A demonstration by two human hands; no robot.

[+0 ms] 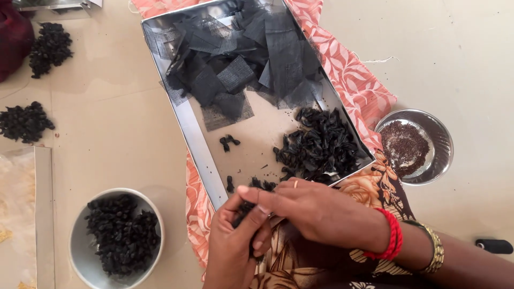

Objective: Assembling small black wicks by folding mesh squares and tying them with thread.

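My left hand (231,251) and my right hand (310,211) meet at the near edge of a shallow steel tray (187,126). Together their fingertips pinch a small piece of black net (242,212) folded into a bundle. The right wrist wears red thread and a gold bangle. In the tray lie several flat squares of black net (235,59) at the far end, a heap of tied black bundles (321,147) at the near right, and a few loose bundles (228,142) in the middle.
A white bowl (80,241) full of black bundles stands at lower left. A steel bowl (441,142) of dark seeds sits at right. Two heaps of black bundles (24,122) lie on the floor at left. Orange patterned cloth (356,80) lies under the tray.
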